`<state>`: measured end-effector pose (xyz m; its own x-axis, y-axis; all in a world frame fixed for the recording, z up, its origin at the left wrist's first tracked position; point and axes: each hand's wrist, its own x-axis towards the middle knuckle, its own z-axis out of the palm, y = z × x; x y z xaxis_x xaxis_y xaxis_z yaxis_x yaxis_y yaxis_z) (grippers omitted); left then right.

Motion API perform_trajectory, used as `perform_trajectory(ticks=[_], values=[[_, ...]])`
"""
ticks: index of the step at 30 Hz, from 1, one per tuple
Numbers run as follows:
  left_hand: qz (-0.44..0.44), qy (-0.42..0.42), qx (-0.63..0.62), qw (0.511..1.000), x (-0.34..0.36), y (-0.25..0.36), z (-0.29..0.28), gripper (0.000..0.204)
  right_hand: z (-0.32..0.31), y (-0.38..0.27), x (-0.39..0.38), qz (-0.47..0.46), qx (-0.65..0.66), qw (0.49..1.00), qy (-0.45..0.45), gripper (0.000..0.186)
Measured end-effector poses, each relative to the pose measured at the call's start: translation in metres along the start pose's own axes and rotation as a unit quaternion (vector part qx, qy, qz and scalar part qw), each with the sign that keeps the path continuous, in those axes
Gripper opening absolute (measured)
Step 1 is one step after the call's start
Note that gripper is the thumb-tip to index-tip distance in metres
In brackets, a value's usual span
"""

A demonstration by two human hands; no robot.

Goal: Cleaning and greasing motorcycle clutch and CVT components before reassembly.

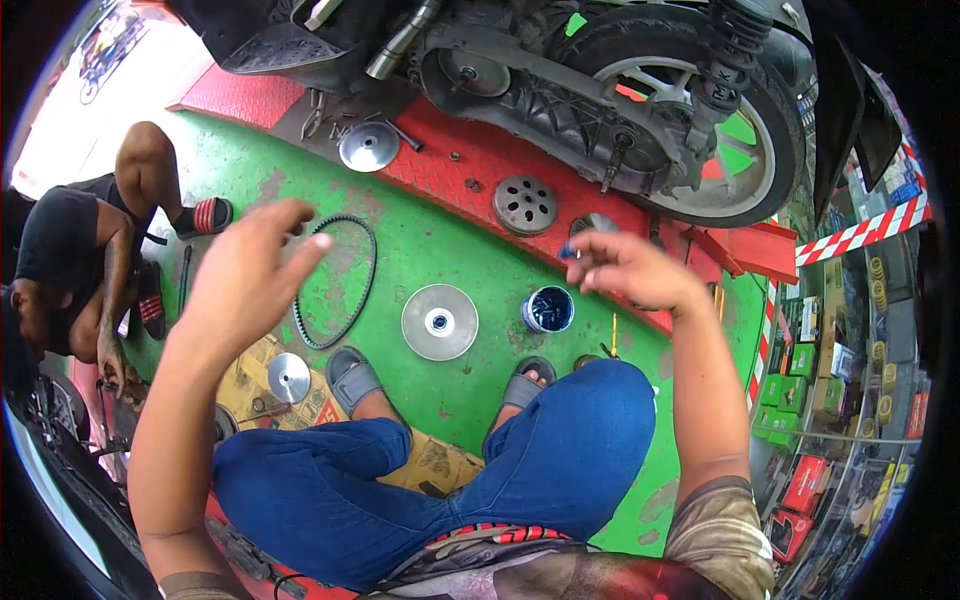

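My left hand (255, 265) hovers open at left, fingers curved and thumb apart, just beside a toothed black belt (370, 250) lying on the green floor. My right hand (625, 270) is raised open above and right of a tub of dark blue grease (548, 308), with blue smeared on a fingertip. A silver pulley disc (440, 340) with a central hub lies flat between them. Behind, a perforated clutch bell (524, 205) and another silver plate (368, 150) rest on the red platform (460, 140). A smaller disc (289, 378) sits on cardboard (262, 365) near my left foot.
A scooter (600, 120) with exposed transmission stands on the platform. A co-worker (70, 240) crouches at far left, a hand (110, 365) near dark parts. A glass shelf of boxes (840, 390) and red-white striped edging (860, 230) border the right side.
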<state>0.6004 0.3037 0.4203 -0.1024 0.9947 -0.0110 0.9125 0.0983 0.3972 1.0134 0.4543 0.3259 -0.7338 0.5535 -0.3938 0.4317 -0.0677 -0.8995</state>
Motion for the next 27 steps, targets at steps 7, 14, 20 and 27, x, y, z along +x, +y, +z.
perform_trajectory(ticks=[7, 14, 20, 27], values=[[0.183, -0.247, 0.151, 0.939, 0.084, 0.037, 0.167, 0.053, 0.05, 0.201, -0.017, 0.173, -0.138, 0.971, 0.096, 0.056], [0.061, -0.294, -0.055, 0.952, 0.096, 0.053, 0.341, 0.047, 0.106, 0.229, -0.004, 0.146, -0.363, 0.877, 0.28, 0.104], [0.049, -0.346, -0.095, 0.932, 0.079, 0.049, 0.367, 0.036, 0.105, 0.254, 0.032, 0.074, -0.444, 0.849, 0.278, 0.103], [0.094, -0.28, -0.007, 0.955, 0.105, 0.036, 0.266, 0.04, 0.104, 0.271, 0.048, 0.033, -0.381, 0.874, 0.3, 0.098]])
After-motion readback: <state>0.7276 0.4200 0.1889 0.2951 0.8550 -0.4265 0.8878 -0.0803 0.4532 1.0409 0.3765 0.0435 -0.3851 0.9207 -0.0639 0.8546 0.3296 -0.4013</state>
